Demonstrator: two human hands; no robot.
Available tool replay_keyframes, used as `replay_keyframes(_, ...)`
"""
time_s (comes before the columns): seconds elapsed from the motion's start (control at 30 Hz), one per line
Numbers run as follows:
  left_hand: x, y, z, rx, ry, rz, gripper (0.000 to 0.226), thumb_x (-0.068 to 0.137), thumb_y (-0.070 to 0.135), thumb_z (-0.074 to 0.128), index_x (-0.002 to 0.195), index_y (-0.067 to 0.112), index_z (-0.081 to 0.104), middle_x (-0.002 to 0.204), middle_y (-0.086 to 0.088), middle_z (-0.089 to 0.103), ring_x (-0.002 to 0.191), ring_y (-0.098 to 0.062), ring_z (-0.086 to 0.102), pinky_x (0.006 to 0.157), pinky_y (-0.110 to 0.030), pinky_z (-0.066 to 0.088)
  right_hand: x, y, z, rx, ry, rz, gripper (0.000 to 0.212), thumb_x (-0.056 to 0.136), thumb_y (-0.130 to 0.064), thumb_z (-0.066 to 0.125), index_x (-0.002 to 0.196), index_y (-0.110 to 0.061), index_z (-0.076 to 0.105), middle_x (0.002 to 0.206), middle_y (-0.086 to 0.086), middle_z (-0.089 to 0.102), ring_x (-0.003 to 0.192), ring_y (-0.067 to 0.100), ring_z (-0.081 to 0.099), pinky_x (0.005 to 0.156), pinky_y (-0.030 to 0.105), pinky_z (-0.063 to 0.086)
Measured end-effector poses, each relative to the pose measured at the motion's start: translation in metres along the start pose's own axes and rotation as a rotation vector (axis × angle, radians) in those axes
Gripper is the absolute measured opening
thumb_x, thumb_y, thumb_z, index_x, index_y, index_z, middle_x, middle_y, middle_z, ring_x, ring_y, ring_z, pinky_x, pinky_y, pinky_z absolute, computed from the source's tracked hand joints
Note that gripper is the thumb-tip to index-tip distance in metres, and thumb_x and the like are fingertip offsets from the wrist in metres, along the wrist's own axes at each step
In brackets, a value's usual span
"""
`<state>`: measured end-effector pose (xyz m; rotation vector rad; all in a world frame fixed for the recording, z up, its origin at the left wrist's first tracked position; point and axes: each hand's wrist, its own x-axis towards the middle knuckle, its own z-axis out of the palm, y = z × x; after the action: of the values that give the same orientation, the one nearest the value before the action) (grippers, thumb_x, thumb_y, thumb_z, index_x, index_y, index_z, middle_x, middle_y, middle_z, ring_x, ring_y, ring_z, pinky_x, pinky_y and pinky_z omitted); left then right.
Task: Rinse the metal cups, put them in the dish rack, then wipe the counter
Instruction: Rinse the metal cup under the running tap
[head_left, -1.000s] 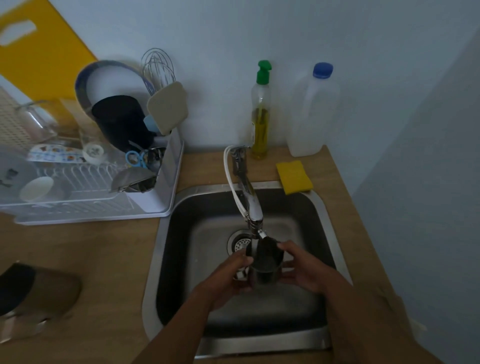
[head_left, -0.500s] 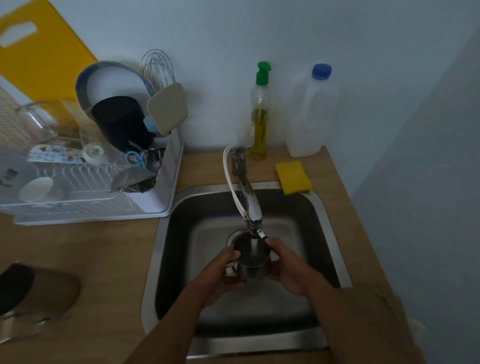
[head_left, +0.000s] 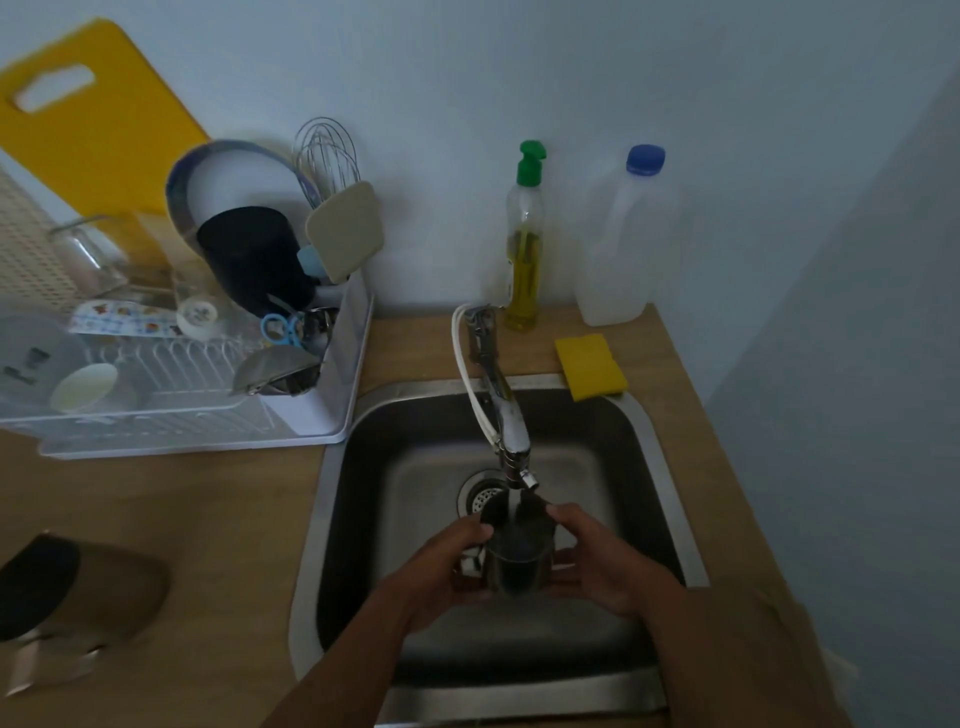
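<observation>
Over the steel sink (head_left: 332, 519) I hold a metal cup (head_left: 517, 551) upright under the faucet (head_left: 506, 415), and water runs into it. My left hand (head_left: 441, 566) grips its left side near the handle; my right hand (head_left: 597, 561) cups its right side. A second metal cup (head_left: 78, 597) lies on its side on the wooden counter (head_left: 208, 545) at the near left. The white dish rack (head_left: 171, 374) stands at the back left with another metal cup (head_left: 275, 371) lying in it. A yellow sponge (head_left: 589, 366) rests behind the sink's right corner.
A green-capped soap bottle (head_left: 525, 244) and a blue-capped plastic jug (head_left: 626, 239) stand against the wall behind the sink. The rack holds a plate, a dark pot, a whisk, a spatula and a white bowl. A yellow cutting board (head_left: 93, 119) leans behind it.
Both hands moved the cup slightly away from me and back under the faucet; water now streams into it. The cup on the counter has not moved.
</observation>
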<state>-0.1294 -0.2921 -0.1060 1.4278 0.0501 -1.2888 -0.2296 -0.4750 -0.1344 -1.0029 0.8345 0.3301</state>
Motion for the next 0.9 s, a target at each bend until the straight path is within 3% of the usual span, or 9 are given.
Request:
replay_keyframes(0.1, 0.0, -0.003, 0.01, -0.04, 0.003, 0.041, 0.045, 0.073, 0.041, 0.063, 0.117, 0.031, 0.062, 0.126, -0.005, 0.057, 0.105, -0.028, 0.059, 0.087, -0.041, 0.052, 0.003, -0.006, 0.003, 0.006, 0.034, -0.035, 0.073, 0.062, -0.06, 0.073, 0.122, -0.02, 0.062, 0.12, 0.022, 0.06, 0.105, 0.036, 0.062, 0.079, 0.039, 0.055)
replay_keyframes(0.2, -0.002, 0.002, 0.0, -0.101, 0.081, 0.024, 0.025, 0.084, 0.035, 0.061, 0.109, 0.03, 0.065, 0.121, -0.007, 0.058, 0.101, -0.03, 0.059, 0.083, -0.041, 0.051, 0.003, -0.001, 0.02, 0.034, 0.026, -0.044, 0.05, 0.079, -0.052, 0.064, 0.118, -0.021, 0.063, 0.116, 0.021, 0.062, 0.107, 0.035, 0.062, 0.096, 0.044, 0.052)
replay_keyframes(0.27, -0.005, 0.002, -0.008, -0.061, 0.067, -0.009, 0.021, 0.091, 0.03, 0.054, 0.109, 0.028, 0.064, 0.121, -0.008, 0.055, 0.105, -0.034, 0.057, 0.09, -0.045, 0.049, -0.001, 0.004, 0.019, 0.016, -0.02, -0.013, 0.042, 0.079, -0.049, 0.065, 0.113, -0.024, 0.064, 0.117, 0.023, 0.061, 0.111, 0.039, 0.059, 0.102, 0.046, 0.047)
replay_keyframes(0.33, -0.007, 0.0, -0.005, -0.028, 0.036, -0.015, 0.024, 0.092, 0.027, 0.053, 0.114, 0.028, 0.063, 0.121, -0.006, 0.056, 0.107, -0.033, 0.057, 0.091, -0.044, 0.05, -0.003, 0.006, 0.01, -0.005, -0.024, -0.005, 0.045, 0.073, -0.05, 0.069, 0.11, -0.023, 0.066, 0.115, 0.024, 0.063, 0.109, 0.04, 0.06, 0.1, 0.047, 0.046)
replay_keyframes(0.47, -0.006, -0.004, 0.012, -0.048, 0.072, 0.045, 0.026, 0.092, 0.027, 0.054, 0.117, 0.029, 0.061, 0.117, -0.002, 0.062, 0.099, -0.025, 0.062, 0.076, -0.034, 0.053, 0.007, 0.003, 0.012, -0.002, 0.101, -0.028, 0.07, 0.055, -0.063, 0.071, 0.114, -0.023, 0.068, 0.12, 0.022, 0.06, 0.107, 0.037, 0.06, 0.089, 0.042, 0.053)
replay_keyframes(0.57, -0.008, 0.003, 0.006, -0.016, 0.109, 0.05, 0.025, 0.092, 0.037, 0.054, 0.114, 0.028, 0.062, 0.12, -0.007, 0.058, 0.105, -0.027, 0.06, 0.08, -0.036, 0.053, 0.005, 0.005, 0.019, 0.046, 0.063, -0.043, 0.056, 0.072, -0.057, 0.065, 0.117, -0.024, 0.065, 0.126, 0.021, 0.056, 0.112, 0.038, 0.058, 0.095, 0.045, 0.052)
replay_keyframes(0.67, -0.015, 0.004, -0.003, 0.029, 0.104, 0.01, 0.029, 0.092, 0.05, 0.052, 0.112, 0.031, 0.062, 0.119, -0.008, 0.053, 0.107, -0.032, 0.059, 0.083, -0.04, 0.057, -0.005, 0.007, 0.016, 0.058, 0.025, -0.006, 0.051, 0.079, -0.056, 0.061, 0.12, -0.025, 0.062, 0.129, 0.018, 0.049, 0.115, 0.041, 0.052, 0.093, 0.05, 0.053)
replay_keyframes(0.77, -0.018, -0.003, -0.002, 0.1, 0.087, -0.019, 0.037, 0.092, 0.054, 0.047, 0.116, 0.03, 0.063, 0.119, -0.01, 0.059, 0.086, -0.025, 0.064, 0.06, -0.026, 0.049, -0.011, 0.009, 0.011, -0.035, 0.088, 0.078, 0.06, 0.079, -0.073, 0.049, 0.121, -0.03, 0.056, 0.128, 0.016, 0.052, 0.111, 0.041, 0.056, 0.085, 0.048, 0.055)
replay_keyframes(0.9, -0.015, -0.007, -0.002, 0.242, 0.145, -0.085, 0.034, 0.098, 0.046, 0.04, 0.116, 0.023, 0.057, 0.114, -0.009, 0.062, 0.067, -0.019, 0.067, 0.057, -0.024, 0.043, -0.017, 0.01, 0.009, -0.305, 0.129, 0.124, 0.063, 0.09, -0.073, 0.02, 0.122, -0.029, 0.052, 0.112, 0.018, 0.066, 0.091, 0.033, 0.07, 0.077, 0.038, 0.056)
